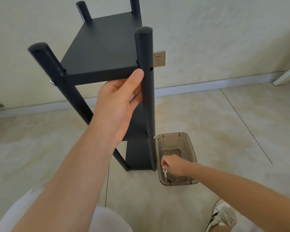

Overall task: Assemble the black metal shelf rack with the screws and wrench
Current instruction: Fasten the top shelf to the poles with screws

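Observation:
The black metal shelf rack point(100, 47) stands upright on the tiled floor, its round posts rising past the top shelf. My left hand point(117, 101) holds the front edge of the top shelf from below, thumb on the edge beside the near right post point(146, 91). An empty screw hole shows in that post; a silver screw head point(53, 83) sits in the near left post. My right hand point(172, 164) reaches down into a clear brown plastic bin point(189, 144) by the rack's foot, fingers curled. A small white wrench point(165, 174) lies just below those fingers; whether they pinch it is unclear.
The bin also holds a dark tool and small hardware near its front wall. A wall with a gold socket plate point(159, 58) and white skirting stands behind the rack. My shoe point(223, 215) shows at the lower right, my white-clad knee at the lower left.

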A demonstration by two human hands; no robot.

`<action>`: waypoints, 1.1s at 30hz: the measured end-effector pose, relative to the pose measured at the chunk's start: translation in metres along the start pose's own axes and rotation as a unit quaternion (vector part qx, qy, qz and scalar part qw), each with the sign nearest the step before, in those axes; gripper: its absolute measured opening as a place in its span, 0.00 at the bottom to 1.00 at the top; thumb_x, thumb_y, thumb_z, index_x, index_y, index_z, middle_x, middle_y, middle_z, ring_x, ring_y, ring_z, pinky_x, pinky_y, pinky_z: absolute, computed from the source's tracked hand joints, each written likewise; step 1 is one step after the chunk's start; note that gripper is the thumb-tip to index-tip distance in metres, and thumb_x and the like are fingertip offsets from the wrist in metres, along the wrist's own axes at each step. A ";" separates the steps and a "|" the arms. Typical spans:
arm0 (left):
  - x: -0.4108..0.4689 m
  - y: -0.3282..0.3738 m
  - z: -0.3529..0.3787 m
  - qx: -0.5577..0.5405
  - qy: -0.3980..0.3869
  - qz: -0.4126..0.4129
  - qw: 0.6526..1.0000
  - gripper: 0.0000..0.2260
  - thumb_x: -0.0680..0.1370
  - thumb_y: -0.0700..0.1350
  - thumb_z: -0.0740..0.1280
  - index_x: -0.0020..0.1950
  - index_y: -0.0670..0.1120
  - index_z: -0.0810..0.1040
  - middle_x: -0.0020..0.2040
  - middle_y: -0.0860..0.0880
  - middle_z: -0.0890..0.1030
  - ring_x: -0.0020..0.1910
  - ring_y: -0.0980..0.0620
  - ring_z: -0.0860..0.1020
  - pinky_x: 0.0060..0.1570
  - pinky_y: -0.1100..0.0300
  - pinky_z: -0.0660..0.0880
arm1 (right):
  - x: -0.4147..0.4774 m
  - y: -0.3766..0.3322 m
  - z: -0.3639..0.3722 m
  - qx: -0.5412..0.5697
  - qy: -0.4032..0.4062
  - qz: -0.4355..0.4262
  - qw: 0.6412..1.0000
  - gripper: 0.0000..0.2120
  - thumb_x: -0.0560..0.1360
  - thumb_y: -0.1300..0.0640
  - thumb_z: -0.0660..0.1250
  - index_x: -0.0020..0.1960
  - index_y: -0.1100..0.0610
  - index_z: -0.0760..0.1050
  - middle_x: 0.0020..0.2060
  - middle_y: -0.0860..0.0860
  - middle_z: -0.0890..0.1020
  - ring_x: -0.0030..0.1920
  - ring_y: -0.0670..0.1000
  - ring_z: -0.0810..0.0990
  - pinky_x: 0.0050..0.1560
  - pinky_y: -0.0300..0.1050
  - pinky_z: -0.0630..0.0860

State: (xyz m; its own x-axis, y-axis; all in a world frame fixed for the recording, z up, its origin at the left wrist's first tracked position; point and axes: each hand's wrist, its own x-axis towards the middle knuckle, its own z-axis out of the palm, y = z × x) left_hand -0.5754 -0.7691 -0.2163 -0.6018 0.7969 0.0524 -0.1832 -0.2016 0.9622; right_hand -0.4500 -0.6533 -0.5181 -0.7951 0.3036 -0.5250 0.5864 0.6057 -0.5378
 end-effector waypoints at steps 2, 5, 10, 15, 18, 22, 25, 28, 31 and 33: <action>0.000 -0.001 0.001 -0.006 0.008 -0.004 1.000 0.09 0.80 0.44 0.68 0.43 0.51 0.87 0.51 0.50 0.86 0.57 0.51 0.83 0.59 0.54 0.79 | 0.008 0.011 0.001 -0.022 0.009 0.030 0.999 0.03 0.82 0.57 0.60 0.53 0.53 0.72 0.49 0.50 0.78 0.48 0.49 0.77 0.48 0.38 0.71; 0.002 -0.003 0.004 -0.006 0.016 -0.006 1.000 0.05 0.78 0.44 0.69 0.46 0.49 0.84 0.51 0.50 0.86 0.57 0.50 0.83 0.61 0.52 0.79 | 0.015 0.028 0.009 -0.076 -0.034 0.094 0.992 0.06 0.81 0.59 0.61 0.56 0.57 0.74 0.52 0.54 0.79 0.51 0.53 0.78 0.49 0.41 0.71; 0.001 -0.003 0.008 -0.020 0.019 -0.009 1.000 0.06 0.70 0.49 0.71 0.45 0.50 0.85 0.53 0.48 0.86 0.58 0.49 0.83 0.63 0.50 0.77 | 0.026 0.041 0.022 -0.108 -0.088 0.127 0.982 0.13 0.81 0.57 0.62 0.62 0.61 0.72 0.60 0.59 0.79 0.58 0.58 0.78 0.50 0.45 0.72; 0.003 -0.001 0.007 -0.017 0.020 -0.013 1.000 0.06 0.69 0.48 0.71 0.42 0.49 0.85 0.52 0.48 0.86 0.58 0.47 0.83 0.63 0.49 0.77 | 0.045 0.034 0.037 -0.098 -0.115 0.093 0.984 0.06 0.80 0.58 0.65 0.55 0.59 0.76 0.53 0.58 0.81 0.51 0.56 0.80 0.48 0.45 0.72; 0.003 -0.001 0.006 -0.025 0.007 -0.016 1.000 0.05 0.69 0.48 0.70 0.39 0.50 0.86 0.50 0.49 0.86 0.58 0.48 0.83 0.61 0.52 0.78 | 0.054 0.036 0.042 -0.105 -0.132 0.094 0.981 0.12 0.79 0.58 0.66 0.60 0.61 0.77 0.53 0.58 0.81 0.52 0.57 0.80 0.49 0.45 0.73; 0.003 -0.003 0.005 -0.033 0.000 -0.016 0.999 0.05 0.69 0.48 0.71 0.40 0.52 0.86 0.51 0.50 0.86 0.59 0.48 0.82 0.61 0.53 0.78 | 0.065 0.037 0.047 -0.138 -0.141 0.109 0.974 0.13 0.78 0.56 0.68 0.61 0.59 0.76 0.58 0.58 0.80 0.57 0.57 0.80 0.55 0.48 0.76; 0.004 -0.004 0.004 -0.037 -0.006 -0.018 0.999 0.05 0.68 0.49 0.72 0.41 0.52 0.87 0.52 0.51 0.85 0.60 0.48 0.82 0.63 0.54 0.77 | 0.072 0.036 0.053 -0.190 -0.133 0.110 0.967 0.16 0.78 0.56 0.68 0.63 0.59 0.74 0.59 0.58 0.79 0.59 0.59 0.78 0.53 0.50 0.74; 0.005 -0.005 0.004 -0.041 -0.012 -0.019 0.999 0.05 0.68 0.50 0.72 0.41 0.53 0.87 0.52 0.51 0.85 0.61 0.48 0.82 0.61 0.55 0.78 | 0.075 0.031 0.060 -0.240 -0.124 0.110 0.957 0.16 0.79 0.59 0.65 0.66 0.59 0.73 0.61 0.58 0.78 0.61 0.60 0.77 0.55 0.52 0.73; 0.007 -0.005 0.004 -0.039 -0.011 -0.020 0.999 0.06 0.66 0.50 0.73 0.40 0.53 0.87 0.52 0.52 0.85 0.60 0.48 0.82 0.61 0.54 0.78 | 0.076 0.031 0.066 -0.250 -0.122 0.115 0.954 0.15 0.80 0.62 0.62 0.66 0.59 0.73 0.62 0.58 0.78 0.62 0.59 0.77 0.59 0.53 0.73; 0.008 -0.006 0.003 -0.036 -0.013 -0.020 0.999 0.05 0.67 0.50 0.72 0.40 0.54 0.87 0.51 0.53 0.86 0.60 0.49 0.82 0.61 0.54 0.78 | 0.076 0.034 0.064 -0.223 -0.119 0.113 0.961 0.15 0.80 0.62 0.62 0.67 0.60 0.73 0.62 0.58 0.78 0.62 0.60 0.77 0.59 0.53 0.74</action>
State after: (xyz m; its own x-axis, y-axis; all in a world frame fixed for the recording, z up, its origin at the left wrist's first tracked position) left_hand -0.5764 -0.7599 -0.2207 -0.5724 0.8197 0.0219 -0.2633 -0.2090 0.9418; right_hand -0.4802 -0.6570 -0.6187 -0.5656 0.3196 -0.7602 0.5728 0.8155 -0.0833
